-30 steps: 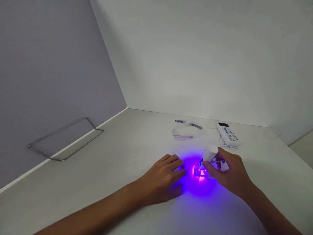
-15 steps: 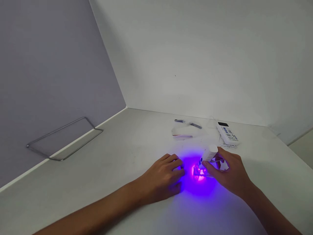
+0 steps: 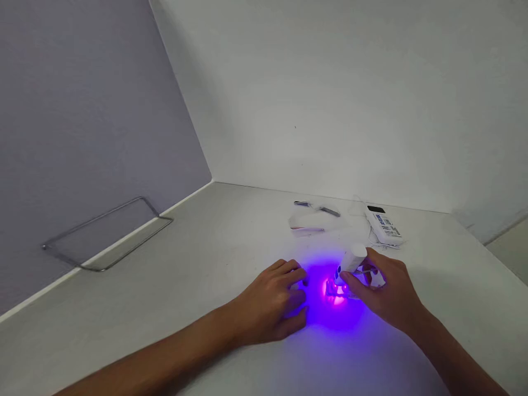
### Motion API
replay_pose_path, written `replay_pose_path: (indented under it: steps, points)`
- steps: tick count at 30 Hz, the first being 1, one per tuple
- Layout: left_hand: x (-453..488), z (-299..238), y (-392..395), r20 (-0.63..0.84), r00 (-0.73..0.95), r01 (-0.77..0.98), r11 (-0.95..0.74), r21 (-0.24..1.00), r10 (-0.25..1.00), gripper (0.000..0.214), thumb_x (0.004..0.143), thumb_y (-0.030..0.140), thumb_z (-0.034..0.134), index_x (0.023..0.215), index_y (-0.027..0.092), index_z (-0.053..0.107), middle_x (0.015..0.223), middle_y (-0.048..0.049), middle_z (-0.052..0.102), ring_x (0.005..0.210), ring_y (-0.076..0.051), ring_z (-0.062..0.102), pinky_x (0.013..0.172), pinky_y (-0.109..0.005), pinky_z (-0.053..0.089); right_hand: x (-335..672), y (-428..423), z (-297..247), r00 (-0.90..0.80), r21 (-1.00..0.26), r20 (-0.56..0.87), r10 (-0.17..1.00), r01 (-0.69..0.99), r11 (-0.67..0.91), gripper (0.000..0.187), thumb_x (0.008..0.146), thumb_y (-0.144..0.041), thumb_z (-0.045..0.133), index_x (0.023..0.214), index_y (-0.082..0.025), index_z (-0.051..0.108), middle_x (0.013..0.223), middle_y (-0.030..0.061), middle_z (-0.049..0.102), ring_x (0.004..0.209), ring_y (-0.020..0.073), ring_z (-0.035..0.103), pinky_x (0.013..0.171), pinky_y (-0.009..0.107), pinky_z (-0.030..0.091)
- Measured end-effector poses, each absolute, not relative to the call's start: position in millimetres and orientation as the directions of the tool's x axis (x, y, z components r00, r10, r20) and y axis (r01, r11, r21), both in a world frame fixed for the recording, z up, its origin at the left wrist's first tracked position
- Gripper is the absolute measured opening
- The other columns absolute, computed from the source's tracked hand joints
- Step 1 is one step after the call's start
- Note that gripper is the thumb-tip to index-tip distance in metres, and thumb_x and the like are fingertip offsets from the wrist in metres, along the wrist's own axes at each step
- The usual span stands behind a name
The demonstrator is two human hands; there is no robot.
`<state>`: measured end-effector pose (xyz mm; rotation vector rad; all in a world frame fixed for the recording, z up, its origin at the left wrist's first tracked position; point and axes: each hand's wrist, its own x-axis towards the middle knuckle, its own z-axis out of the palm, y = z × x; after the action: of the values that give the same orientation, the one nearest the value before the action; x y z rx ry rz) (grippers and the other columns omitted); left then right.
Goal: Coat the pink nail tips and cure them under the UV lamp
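Note:
My right hand (image 3: 385, 289) is closed around a small white UV lamp (image 3: 353, 261), tilted with its lit end down. Violet light spills over the table beneath it. Under the lit end lies a small flat piece (image 3: 331, 288), washed out by the glow, so its kind is unclear. Something clear or pale also shows between my right fingers. On the left side of the glow, my left hand (image 3: 274, 302) rests on the tabletop, fingers bent and apart, holding nothing that shows. Its fingertips point toward the lit piece without touching it.
Behind the hands stands a white bottle-like pack (image 3: 384, 226) with a dark end and a printed label, a thin cord beside it. Strips of peeled film (image 3: 307, 229) and a small grey piece (image 3: 330, 211) lie nearby. A bent metal wire frame (image 3: 136, 248) leans at the left wall.
My left hand's thumb and fingers have spread a little apart, and the hand has shifted slightly left. My right hand and the lamp stay in place, its light still on.

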<state>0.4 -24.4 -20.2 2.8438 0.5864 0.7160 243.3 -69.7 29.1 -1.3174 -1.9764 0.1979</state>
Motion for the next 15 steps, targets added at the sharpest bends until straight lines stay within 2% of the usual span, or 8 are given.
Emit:
replay_pose_path:
  steps: [10,15]
  points:
    - [1.2,-19.4,-25.8,0.42,0.808,0.34,-0.909,0.242,0.414,0.021,0.088,0.023,0.056,0.068,0.017,0.058,0.091,-0.0066,0.061,0.081,-0.02,0.052,0.073,-0.034,0.039,241.6,-68.0,33.1,-0.206,-0.489,0.52,0.829,0.724,0.487,0.017,0.087,-0.03,0.063,0.074,-0.021,0.058,0.054,-0.0035,0.051,0.047,0.0099,0.045,0.037,0.017,0.037]
    - [2.1,-17.4,-26.0,0.42,0.806,0.346,-0.907,0.238,0.418,0.021,0.089,0.022,0.053,0.069,0.017,0.057,0.085,-0.0055,0.059,0.078,-0.019,0.05,0.072,-0.034,0.038,243.1,-68.9,32.0,-0.207,-0.499,0.499,0.841,0.725,0.475,0.014,0.087,-0.029,0.064,0.077,-0.02,0.06,0.056,-0.0031,0.052,0.048,0.0099,0.047,0.037,0.017,0.038]
